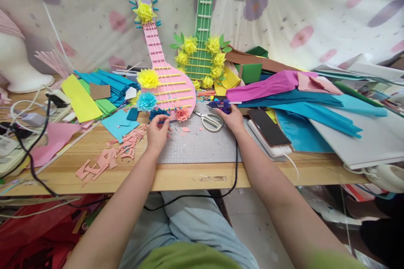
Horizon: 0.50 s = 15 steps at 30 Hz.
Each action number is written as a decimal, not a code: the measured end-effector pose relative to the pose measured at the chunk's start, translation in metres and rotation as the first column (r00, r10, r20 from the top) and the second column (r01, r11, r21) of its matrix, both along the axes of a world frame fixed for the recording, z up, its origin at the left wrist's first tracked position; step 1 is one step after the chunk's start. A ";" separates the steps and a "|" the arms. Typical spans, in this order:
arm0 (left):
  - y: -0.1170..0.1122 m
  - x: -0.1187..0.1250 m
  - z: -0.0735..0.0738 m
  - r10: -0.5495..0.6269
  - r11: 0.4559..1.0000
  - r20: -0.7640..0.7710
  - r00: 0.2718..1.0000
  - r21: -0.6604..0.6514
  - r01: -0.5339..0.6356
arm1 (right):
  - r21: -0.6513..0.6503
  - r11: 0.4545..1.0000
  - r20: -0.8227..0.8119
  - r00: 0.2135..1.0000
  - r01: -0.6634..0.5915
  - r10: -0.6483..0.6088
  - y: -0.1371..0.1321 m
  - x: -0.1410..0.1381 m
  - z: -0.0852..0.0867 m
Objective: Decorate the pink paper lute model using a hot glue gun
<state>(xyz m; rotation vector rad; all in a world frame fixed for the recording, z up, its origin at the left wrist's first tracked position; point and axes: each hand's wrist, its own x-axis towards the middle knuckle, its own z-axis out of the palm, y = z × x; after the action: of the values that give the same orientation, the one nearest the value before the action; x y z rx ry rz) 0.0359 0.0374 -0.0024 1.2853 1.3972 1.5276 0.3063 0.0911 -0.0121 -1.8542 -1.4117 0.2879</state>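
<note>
A pink paper guitar (176,80) leans at the back of the table, trimmed with a yellow flower (148,78), a light blue flower (146,101), a dark blue flower (158,114) and a coral flower (182,114). My left hand (158,132) is just in front of the dark blue flower, fingers closed in a pinch; what they hold, if anything, is too small to make out. My right hand (234,118) grips a blue hot glue gun (220,104), whose black cord runs down over the table edge. Scissors (212,122) with pale handles lie between my hands on the grey cutting mat (195,147).
Behind stands a green paper guitar (204,21) ringed with yellow flowers. Pink paper scraps (104,162) and a light blue sheet (118,122) lie to the left. A phone (269,127) rests on a white block at right, beside folded blue and magenta paper (265,87).
</note>
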 end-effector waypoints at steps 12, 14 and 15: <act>0.053 -0.029 0.044 0.007 0.999 -0.213 0.977 -0.044 -0.017 | 0.293 0.736 0.537 0.742 -0.610 0.401 -0.035 -0.074 0.036; 0.059 -0.030 0.051 -0.037 0.998 -0.267 0.963 -0.060 0.022 | 0.149 0.657 0.611 0.592 -0.739 0.527 -0.028 -0.097 0.035; 0.061 -0.031 0.053 -0.051 0.997 -0.296 0.954 -0.064 0.033 | 0.101 0.635 0.630 0.543 -0.766 0.555 -0.023 -0.106 0.034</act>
<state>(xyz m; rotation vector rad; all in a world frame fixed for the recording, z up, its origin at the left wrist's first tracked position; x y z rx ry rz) 0.0047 0.0984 0.0504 1.5472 1.5766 1.2929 0.2002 0.0681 0.0218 -1.0043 -2.3941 -0.1724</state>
